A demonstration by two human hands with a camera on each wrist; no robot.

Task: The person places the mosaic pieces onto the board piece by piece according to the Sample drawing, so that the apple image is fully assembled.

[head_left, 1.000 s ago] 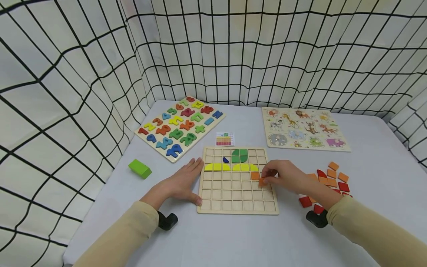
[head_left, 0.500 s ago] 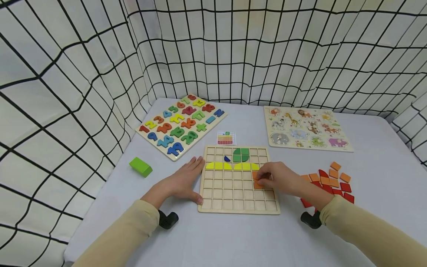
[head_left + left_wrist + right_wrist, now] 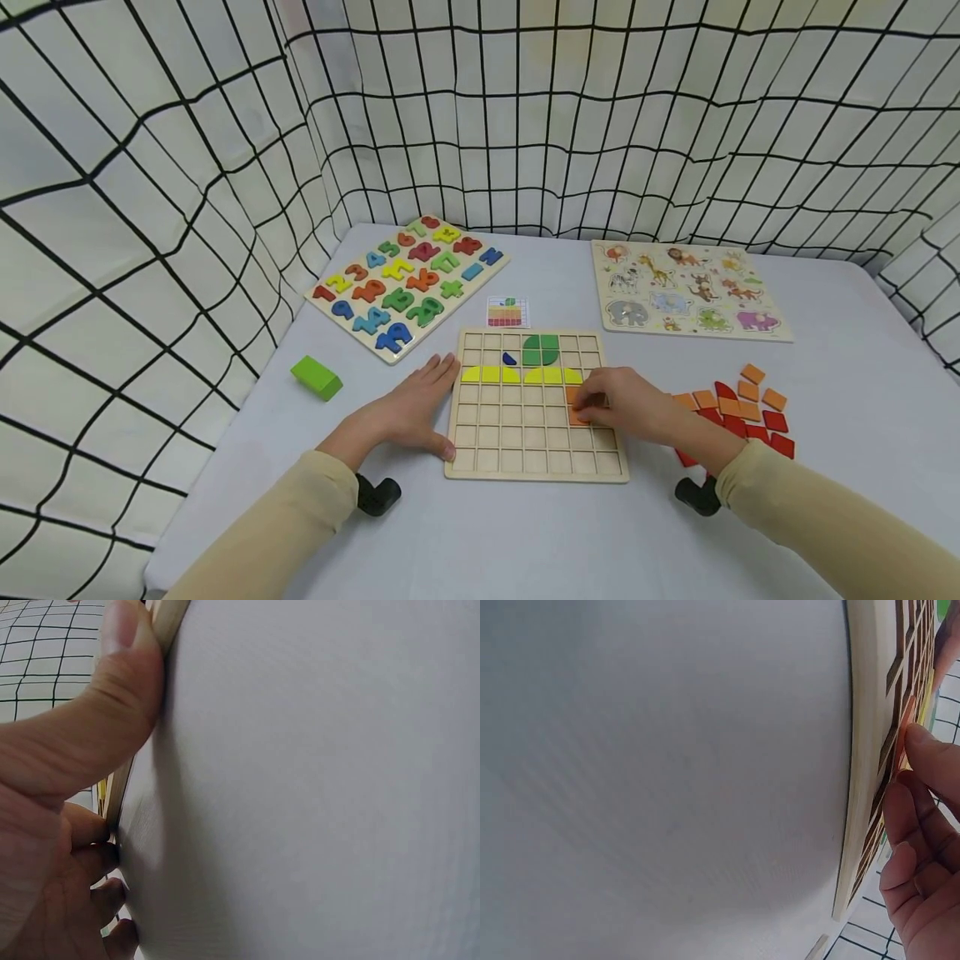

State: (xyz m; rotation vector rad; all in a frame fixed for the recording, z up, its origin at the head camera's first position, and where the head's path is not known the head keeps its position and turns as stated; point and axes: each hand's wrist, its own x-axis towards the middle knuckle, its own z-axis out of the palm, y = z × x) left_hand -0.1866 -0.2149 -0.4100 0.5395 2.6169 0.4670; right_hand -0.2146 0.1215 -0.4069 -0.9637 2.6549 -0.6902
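A wooden grid board (image 3: 501, 462) lies flat on the white table. In its cells sit yellow pieces (image 3: 491, 375), green pieces (image 3: 540, 350) and a small dark blue piece (image 3: 509, 358). My left hand (image 3: 408, 412) rests along the board's left edge, fingers extended, thumb near the lower corner. Over the right side of the grid, my right hand (image 3: 630, 404) pinches an orange square tile (image 3: 905, 731) at a cell, partly hidden by the fingers. Just above it, another orange tile (image 3: 572, 393) is also partly covered.
Loose orange and red tiles (image 3: 750, 408) lie right of the board, partly behind my right forearm. A pattern card (image 3: 507, 312) is behind the board. Farther back are a number puzzle (image 3: 408, 287) and an animal puzzle (image 3: 690, 292). A green block (image 3: 317, 377) stands left. Black netting surrounds the table.
My right hand has shifted slightly left with the orange tile, from the board's right rim onto the cell below the other orange tile. The left hand has stayed in place.
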